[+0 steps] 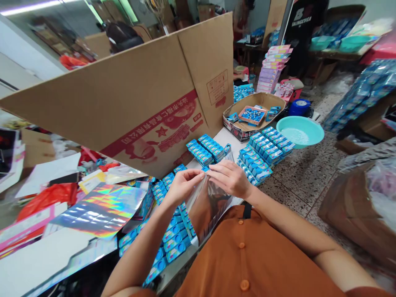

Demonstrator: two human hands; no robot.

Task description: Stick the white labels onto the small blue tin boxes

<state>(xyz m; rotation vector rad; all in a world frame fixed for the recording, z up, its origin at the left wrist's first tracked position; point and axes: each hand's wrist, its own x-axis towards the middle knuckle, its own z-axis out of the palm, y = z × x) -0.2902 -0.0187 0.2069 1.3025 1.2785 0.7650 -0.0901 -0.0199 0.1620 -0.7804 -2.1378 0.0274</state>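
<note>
My left hand [182, 185] and my right hand [230, 178] meet in front of me, both pinching the top edge of a clear plastic bag [208, 206] that hangs down toward my orange shirt. Fingers of both hands are closed on the bag's rim. Rows of small blue packets [175, 237] lie on the white table below the bag. More blue packets [208, 149] are stacked just beyond my hands, and another batch [264, 153] lies to the right.
A big opened cardboard box [139, 95] stands behind the table. Holographic sheets [102, 210] and red bags lie at left. A teal basin [300, 131] and a low carton of packets [253, 113] sit on the floor. Another person stands at the back.
</note>
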